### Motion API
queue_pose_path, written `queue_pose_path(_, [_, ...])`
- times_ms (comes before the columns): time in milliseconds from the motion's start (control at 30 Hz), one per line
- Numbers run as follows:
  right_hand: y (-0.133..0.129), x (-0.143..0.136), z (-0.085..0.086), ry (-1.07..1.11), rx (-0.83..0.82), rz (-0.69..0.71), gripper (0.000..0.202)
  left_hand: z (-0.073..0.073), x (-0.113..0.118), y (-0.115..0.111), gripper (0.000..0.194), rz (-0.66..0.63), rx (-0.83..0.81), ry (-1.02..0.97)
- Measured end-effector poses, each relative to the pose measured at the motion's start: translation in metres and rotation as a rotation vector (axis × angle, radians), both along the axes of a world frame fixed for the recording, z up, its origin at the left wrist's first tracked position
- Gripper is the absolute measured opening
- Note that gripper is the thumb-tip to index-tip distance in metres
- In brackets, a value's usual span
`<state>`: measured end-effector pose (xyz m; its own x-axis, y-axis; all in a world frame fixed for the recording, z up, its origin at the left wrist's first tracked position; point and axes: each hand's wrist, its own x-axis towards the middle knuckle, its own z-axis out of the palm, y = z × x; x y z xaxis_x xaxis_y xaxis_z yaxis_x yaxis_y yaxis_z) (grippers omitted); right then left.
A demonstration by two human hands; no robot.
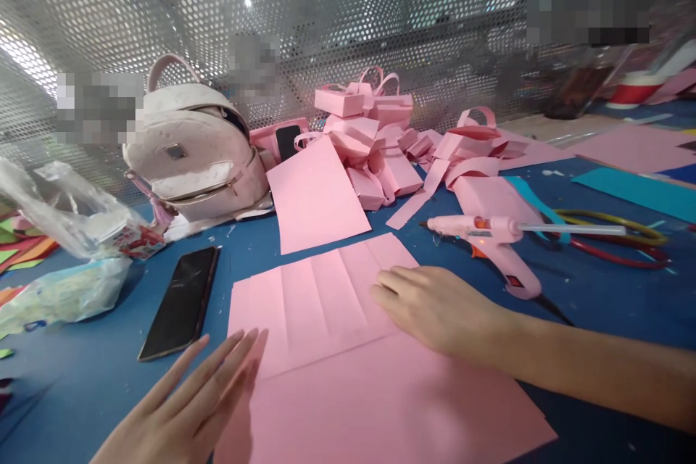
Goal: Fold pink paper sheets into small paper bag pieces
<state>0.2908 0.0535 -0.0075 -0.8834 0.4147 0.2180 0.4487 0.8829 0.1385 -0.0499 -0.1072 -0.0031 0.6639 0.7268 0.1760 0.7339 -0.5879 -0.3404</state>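
A pink paper sheet with several parallel creases (320, 297) lies over a larger plain pink sheet (380, 406) in front of me. My right hand (429, 304) is closed, its curled fingers on the right part of the creased sheet; the thumb and fingertips are partly hidden. At the sheets' left edge, my left hand (196, 391) is open with fingers stretched out, apparently holding nothing. Just beyond them lies another flat pink sheet (320, 196). To the right of it is a pink hot glue gun (489, 235) on its side, with a clear glue stick in its back.
A black phone (182, 301) and plastic bags (70, 290) are on the left. A white backpack (201, 148) stands behind, beside heaped folded pink paper bags (375, 138). Blue card (641, 188) and a coiled red and yellow cord (625, 239) lie right on the blue table (598, 348).
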Motion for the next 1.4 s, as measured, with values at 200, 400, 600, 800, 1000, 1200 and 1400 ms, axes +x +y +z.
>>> queue_pose_path(200, [-0.002, 0.001, 0.008, -0.076, -0.114, -0.048, 0.016, 0.012, 0.074, 0.02, 0.055, -0.105, 0.103, -0.07])
queue_pose_path(400, [-0.005, 0.002, 0.011, -0.115, -0.132, -0.06, 0.012, -0.011, 0.116, 0.028, 0.066, -0.197, 0.057, -0.007])
queue_pose_path(600, [-0.003, 0.003, 0.011, -0.085, -0.186, -0.058, 0.009, -0.02, 0.11, 0.031, 0.073, -0.187, 0.042, -0.067])
queue_pose_path(800, [-0.003, 0.003, 0.013, -0.061, -0.237, -0.069, 0.01, 0.009, 0.134, 0.04, 0.062, -0.211, -0.14, 0.092])
queue_pose_path(1000, [-0.004, 0.004, 0.017, -0.036, -0.355, -0.097, 0.011, 0.016, 0.159, 0.041, 0.065, -0.14, -0.192, 0.118])
queue_pose_path(1200, [0.0, 0.006, 0.016, 0.081, -0.439, -0.216, 0.017, 0.014, 0.168, 0.043, 0.066, -0.129, -0.202, 0.144])
queue_pose_path(1400, [0.001, 0.006, 0.01, 0.152, -0.47, -0.24, 0.017, 0.02, 0.18, 0.049, 0.063, -0.192, -0.248, 0.116])
